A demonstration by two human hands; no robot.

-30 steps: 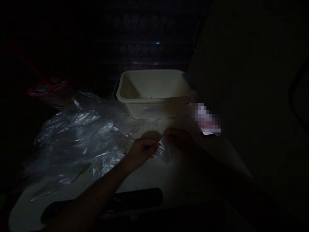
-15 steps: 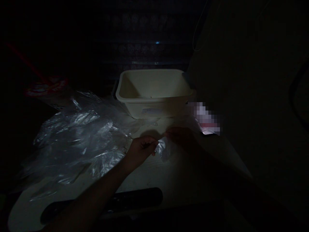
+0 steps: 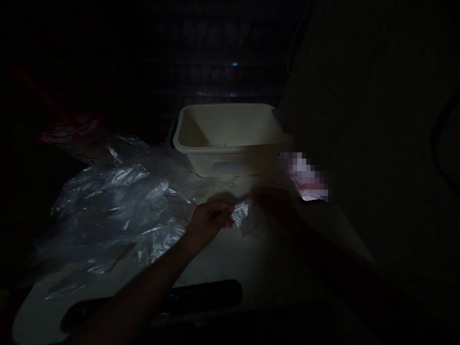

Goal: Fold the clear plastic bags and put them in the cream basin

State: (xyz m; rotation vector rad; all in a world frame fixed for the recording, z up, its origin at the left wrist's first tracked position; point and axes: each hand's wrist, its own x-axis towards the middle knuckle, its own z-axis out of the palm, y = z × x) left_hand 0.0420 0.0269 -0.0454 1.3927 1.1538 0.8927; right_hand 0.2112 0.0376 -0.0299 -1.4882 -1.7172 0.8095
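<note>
- The left hand (image 3: 210, 215) is grasping a piece of clear plastic film (image 3: 241, 215), its thumb and bent fingers closing on the near edge
- That film is hanging between the two hands, over the pale counter (image 3: 212, 254); taking it as the middle of the clock, the left hand is sitting at 9 o'clock
- The right hand (image 3: 275, 203) is lying in deep shadow at 2 o'clock, just beside the film; whether its fingers are gripping the film, I cannot tell
- A cream rectangular plastic tub (image 3: 226, 158) is standing upright at 12 o'clock, its open top facing up and a pale label (image 3: 226, 166) showing on its near wall
- A large heap of crumpled clear plastic film (image 3: 125, 206) is spreading at 9 o'clock, catching the light in streaks
- A cup with a red-patterned rim (image 3: 70, 129) is standing beyond that heap at 10 o'clock, a red straw (image 3: 43, 96) leaning out of it
- A lit flat device (image 3: 311, 184), its face blurred out, is lying at 2 o'clock, past the right hand
- A long black strip (image 3: 204, 294) is running along the near side at 7 o'clock, the left forearm (image 3: 154, 282) crossing over it
</note>
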